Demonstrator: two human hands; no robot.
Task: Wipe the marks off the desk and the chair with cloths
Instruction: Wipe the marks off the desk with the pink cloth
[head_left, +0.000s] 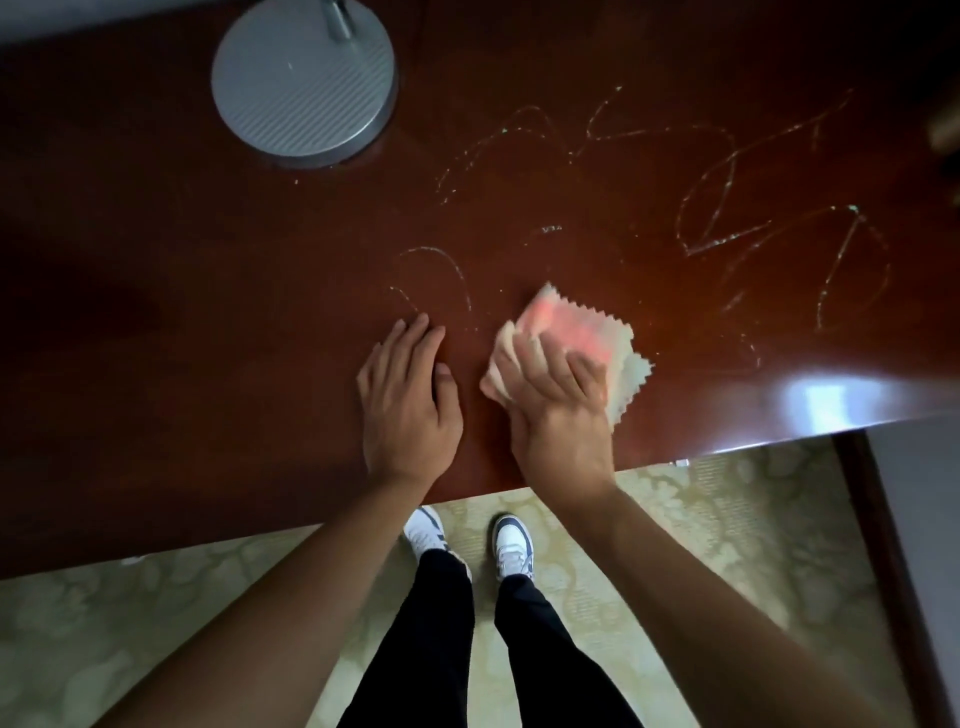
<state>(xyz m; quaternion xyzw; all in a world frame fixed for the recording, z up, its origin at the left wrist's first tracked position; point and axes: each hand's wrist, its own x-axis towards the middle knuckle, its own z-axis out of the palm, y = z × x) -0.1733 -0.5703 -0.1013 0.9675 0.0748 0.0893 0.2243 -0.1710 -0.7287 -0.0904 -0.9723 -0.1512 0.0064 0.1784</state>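
Note:
A dark red-brown wooden desk (208, 312) fills the upper part of the head view. Pale chalky scribble marks (779, 218) run across its middle and right side, with a smaller looped mark (441, 270) just beyond my left hand. My right hand (556, 410) presses a folded pink and cream cloth (582, 332) with zigzag edges flat on the desk near the front edge. My left hand (410, 400) lies flat on the bare wood beside it, fingers together, holding nothing. No chair is in view.
A round grey metal lamp base (304, 78) with a post stands at the back left of the desk. The desk's front edge runs diagonally; below it are patterned carpet (701, 519) and my legs and white shoes. A dark wooden panel (893, 571) rises at right.

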